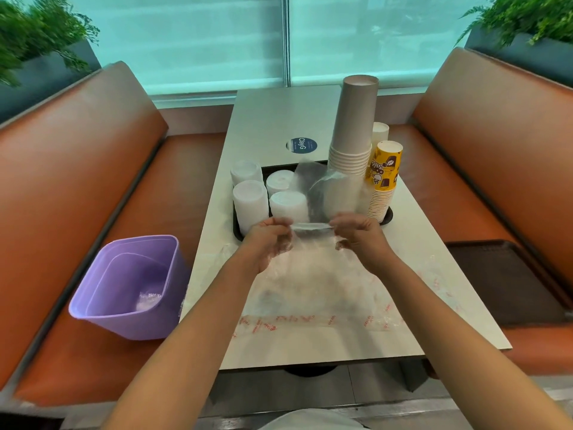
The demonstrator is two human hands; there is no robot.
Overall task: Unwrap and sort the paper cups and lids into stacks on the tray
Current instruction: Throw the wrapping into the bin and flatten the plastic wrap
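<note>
From the head view, the left hand (269, 240) and right hand (359, 235) each pinch the clear plastic wrapper (313, 193), stretched between them above the black tray (387, 216) of stacked cups and lids on the white surface (279, 119).

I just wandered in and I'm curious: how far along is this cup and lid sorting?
Mostly done, it seems. On the tray stand white lid stacks, a tall grey cup stack and a yellow cup stack. In hand: the left hand and right hand pull open a clear wrapper. Left: stacking its contents and binning the loose plastic in the purple bin.
</note>
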